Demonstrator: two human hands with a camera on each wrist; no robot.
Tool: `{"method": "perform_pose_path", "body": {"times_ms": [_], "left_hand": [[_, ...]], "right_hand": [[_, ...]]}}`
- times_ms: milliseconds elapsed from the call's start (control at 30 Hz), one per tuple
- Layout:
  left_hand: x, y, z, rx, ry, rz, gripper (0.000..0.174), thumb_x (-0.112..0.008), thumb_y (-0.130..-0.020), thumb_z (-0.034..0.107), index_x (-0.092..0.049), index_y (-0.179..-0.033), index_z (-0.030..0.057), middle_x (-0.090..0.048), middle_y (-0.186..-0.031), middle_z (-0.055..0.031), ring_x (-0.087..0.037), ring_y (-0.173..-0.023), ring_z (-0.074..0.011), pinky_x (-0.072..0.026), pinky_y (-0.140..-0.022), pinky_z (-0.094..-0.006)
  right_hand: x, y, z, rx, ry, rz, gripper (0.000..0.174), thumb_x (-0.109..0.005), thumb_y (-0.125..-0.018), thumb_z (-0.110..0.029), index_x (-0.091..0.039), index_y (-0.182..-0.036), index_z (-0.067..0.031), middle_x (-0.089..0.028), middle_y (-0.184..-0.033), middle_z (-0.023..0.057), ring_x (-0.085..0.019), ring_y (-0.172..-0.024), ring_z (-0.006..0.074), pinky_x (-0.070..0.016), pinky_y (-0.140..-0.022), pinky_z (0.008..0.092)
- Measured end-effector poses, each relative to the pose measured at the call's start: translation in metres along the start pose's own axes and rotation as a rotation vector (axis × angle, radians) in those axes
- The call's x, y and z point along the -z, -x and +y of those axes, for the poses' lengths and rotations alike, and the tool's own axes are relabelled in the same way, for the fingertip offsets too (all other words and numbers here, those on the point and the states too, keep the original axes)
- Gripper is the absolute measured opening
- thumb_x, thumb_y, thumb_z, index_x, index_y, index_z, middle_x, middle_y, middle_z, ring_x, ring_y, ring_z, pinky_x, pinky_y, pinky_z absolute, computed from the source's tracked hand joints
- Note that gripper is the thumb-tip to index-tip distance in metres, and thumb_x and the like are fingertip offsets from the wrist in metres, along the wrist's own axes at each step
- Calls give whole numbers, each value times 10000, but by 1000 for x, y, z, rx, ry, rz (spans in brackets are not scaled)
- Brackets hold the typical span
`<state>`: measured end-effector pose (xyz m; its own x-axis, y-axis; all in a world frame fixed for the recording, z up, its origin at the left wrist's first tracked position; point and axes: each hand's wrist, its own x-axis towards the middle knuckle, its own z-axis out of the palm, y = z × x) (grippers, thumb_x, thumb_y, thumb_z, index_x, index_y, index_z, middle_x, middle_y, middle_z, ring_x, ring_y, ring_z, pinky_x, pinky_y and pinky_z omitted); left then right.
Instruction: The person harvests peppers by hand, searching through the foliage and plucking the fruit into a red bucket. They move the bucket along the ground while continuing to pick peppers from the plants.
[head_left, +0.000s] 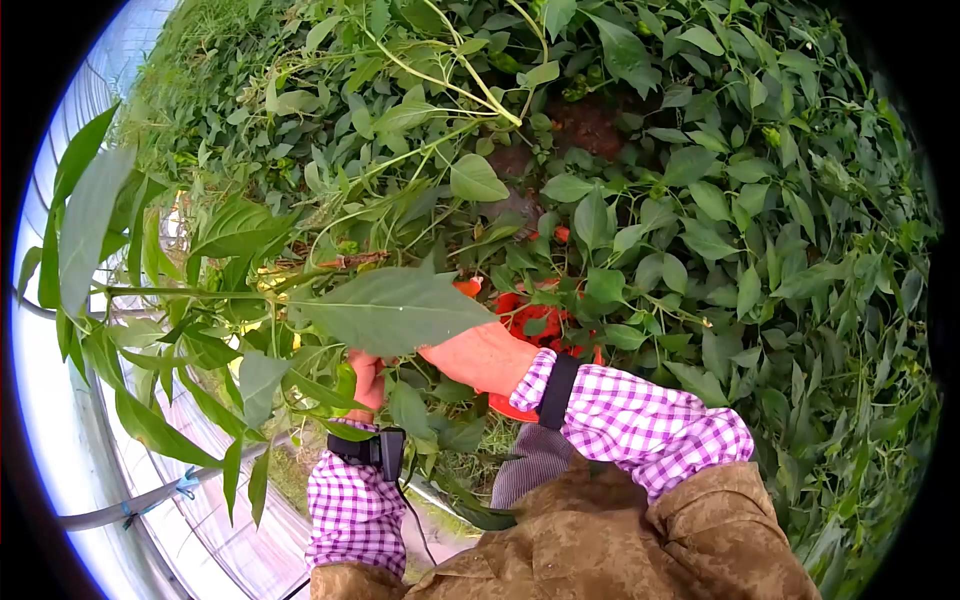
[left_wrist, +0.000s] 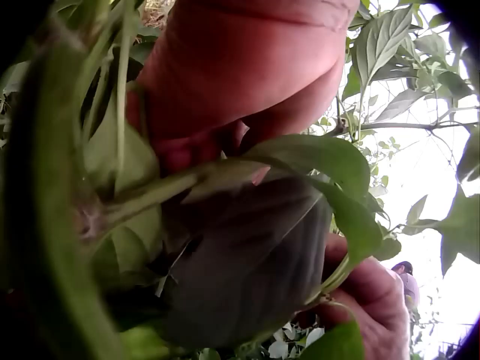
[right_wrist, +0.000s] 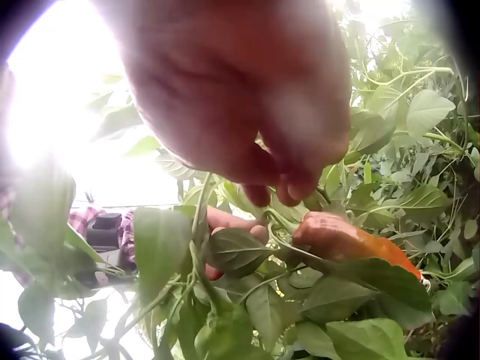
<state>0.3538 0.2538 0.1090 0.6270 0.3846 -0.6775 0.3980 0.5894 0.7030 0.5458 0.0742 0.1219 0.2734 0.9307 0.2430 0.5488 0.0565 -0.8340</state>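
Observation:
An orange-red pepper [right_wrist: 360, 244] lies among leaves in the right wrist view, its green stem end toward the hands. Directly over that end, my right hand [head_left: 480, 360] has its fingertips together, pinching at the pepper's stem. My left hand [head_left: 366, 380] is close beside it, fingers curled in at a branch of the pepper plant [right_wrist: 172, 289]; a leaf partly hides its grip. From the left wrist, a large dark leaf [left_wrist: 247, 255] covers much of the space between both hands. A green pepper [right_wrist: 221, 334] hangs below the left hand.
Under my right forearm is a red container [head_left: 515, 408] with red peppers [head_left: 530, 315]. Dense pepper plants [head_left: 700, 200] spread ahead and right. A big leafy branch [head_left: 180, 292] crosses the left foreground. Plastic sheeting [head_left: 130, 500] on a metal pipe [head_left: 150, 503] stands left. Another person [left_wrist: 407, 281] is far off.

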Motion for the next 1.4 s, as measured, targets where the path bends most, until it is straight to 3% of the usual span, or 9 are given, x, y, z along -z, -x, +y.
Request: {"method": "perform_pose_path", "body": {"times_ms": [100, 133, 233, 633, 833, 967, 1100, 1200, 1400], "left_hand": [[-31, 6, -13, -205, 12, 158, 289, -589, -908, 261, -527, -1131, 86, -603, -1075, -38, -573, -944, -170, -463, -795, -313], [-15, 2, -7, 14, 56, 77, 267, -557, -925, 278, -530, -1099, 78, -604, -983, -31, -562, -797, -158, -457, -703, -302], [-18, -1, -2, 31, -152, 42, 256, -538, -931, 309, -536, -1070, 94, -598, -930, -18, -505, -677, -139, -427, -612, -284], [-50, -23, 20, -24, -52, -79, 247, -486, -943, 314, -540, -1050, 98, -583, -856, -27, -525, -699, -153, -432, -621, -295], [-73, -29, 30, -31, -60, -161, 217, -498, -936, 278, -554, -1030, 91, -590, -849, -22, -543, -729, -155, -461, -672, -315], [-82, -29, 43, -34, -55, -185, 197, -507, -932, 253, -563, -1017, 86, -594, -844, -19, -556, -749, -157, -480, -707, -328], [-68, -25, 61, 36, -3, -105, 177, -515, -928, 229, -573, -1004, 80, -599, -839, -16, -568, -769, -159, -499, -741, -341], [-40, -32, 53, 121, 160, 144, 160, -535, -925, 266, -561, -949, 110, -582, -855, 2, -559, -767, -165, -456, -651, -349], [-30, -21, 68, 222, 111, 113, 150, -528, -912, 256, -542, -914, 106, -490, -650, 46, -499, -606, -146, -439, -563, -334]], "right_hand": [[17, -16, 1, -90, 14, -85, 278, -589, -725, -224, -583, -960, -74, -518, -1015, 116, -461, -1006, 289, -379, -814, 412], [-30, -5, 21, 71, 57, 501, 328, -599, -736, -238, -592, -1025, -82, -512, -1041, 114, -457, -1053, 290, -374, -881, 408], [-32, -27, 30, -282, 160, -214, 234, -603, -758, -234, -660, -934, -92, -484, -1154, 125, -448, -1094, 288, -376, -927, 406], [-26, -22, 26, 253, 38, 490, 290, -521, -787, -143, -560, -1070, -95, -588, -993, 121, -539, -954, 275, -424, -820, 407], [28, -33, 17, 170, 588, -210, 256, -536, -753, -233, -593, -965, -102, -542, -966, 96, -502, -984, 232, -418, -814, 359], [34, -27, 11, 253, 170, 91, 395, -547, -845, -448, -601, -991, -84, -587, -1021, 119, -514, -1036, 319, -382, -849, 429], [134, -47, -14, -177, 369, -299, 212, -676, -724, -199, -649, -847, -29, -573, -927, 134, -544, -985, 310, -445, -815, 426], [196, -49, 20, -68, 642, 158, 147, -668, -733, -200, -668, -841, -102, -552, -898, 68, -537, -927, 251, -449, -783, 373], [258, -8, 70, -470, 839, 154, 367, -683, -762, -183, -582, -1097, -72, -591, -1013, 117, -576, -982, 301, -470, -807, 411]]}}
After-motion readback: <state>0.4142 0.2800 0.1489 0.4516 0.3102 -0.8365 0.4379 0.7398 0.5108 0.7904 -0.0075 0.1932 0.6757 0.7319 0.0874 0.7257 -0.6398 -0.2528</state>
